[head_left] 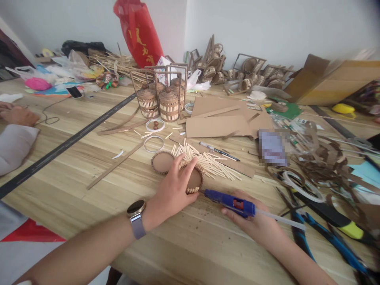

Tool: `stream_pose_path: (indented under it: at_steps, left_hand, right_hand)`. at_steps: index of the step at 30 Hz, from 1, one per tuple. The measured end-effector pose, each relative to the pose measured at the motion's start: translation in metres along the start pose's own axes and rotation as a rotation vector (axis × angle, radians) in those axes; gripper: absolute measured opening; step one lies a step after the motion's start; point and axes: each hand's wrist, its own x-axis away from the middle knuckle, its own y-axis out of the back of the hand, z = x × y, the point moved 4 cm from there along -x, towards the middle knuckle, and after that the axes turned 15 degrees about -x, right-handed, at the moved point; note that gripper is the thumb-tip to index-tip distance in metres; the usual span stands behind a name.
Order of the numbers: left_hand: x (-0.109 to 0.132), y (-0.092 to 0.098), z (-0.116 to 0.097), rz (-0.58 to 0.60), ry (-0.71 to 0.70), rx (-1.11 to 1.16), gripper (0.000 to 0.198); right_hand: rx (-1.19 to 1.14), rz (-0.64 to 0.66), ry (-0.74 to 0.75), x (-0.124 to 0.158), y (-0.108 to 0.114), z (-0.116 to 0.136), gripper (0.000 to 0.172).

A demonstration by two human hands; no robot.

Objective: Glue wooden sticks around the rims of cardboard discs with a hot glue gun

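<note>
My left hand [175, 184], with a watch on the wrist, grips a round cardboard base [194, 180] by its rim, the thumb at the near edge and the fingers reaching over it. Short wooden sticks stand along part of that rim. My right hand [252, 213] is wrapped round a blue hot glue gun [230, 202], with a clear glue stick [280, 218] coming out of its back. The gun's nozzle points at the near right edge of the base. A second round base [162, 162] lies beside my left hand, and loose wooden sticks [218, 164] are heaped behind.
Several lidded baskets with tall handles [169, 105] stand behind. Cardboard sheets [216, 126], a pen [218, 151] and tape rings [153, 143] lie closer. Pliers [297, 221] and brown strips [323, 158] are at right. Another person's hand [19, 114] rests at the left edge.
</note>
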Motion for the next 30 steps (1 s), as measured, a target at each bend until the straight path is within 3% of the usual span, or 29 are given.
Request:
stream_pose_path:
  at_steps: [18, 24, 27, 30]
  left_hand:
    - [-0.001, 0.0, -0.001, 0.002, 0.001, 0.015, 0.1]
    - [0.0, 0.0, 0.0, -0.002, 0.0, 0.004, 0.102]
    - [0.0, 0.0, 0.0, -0.006, -0.008, 0.007, 0.102]
    - [0.0, 0.001, 0.0, -0.002, -0.01, 0.006, 0.101]
  right_hand:
    - [-0.02, 0.0, 0.053, 0.001, -0.001, 0.005, 0.026]
    - [-0.085, -0.013, -0.061, -0.004, 0.007, 0.0, 0.023]
    - [-0.181, 0.08, -0.191, -0.003, 0.018, -0.013, 0.032]
    - [-0.307, 0.297, -0.35, 0.003, 0.028, -0.025, 0.047]
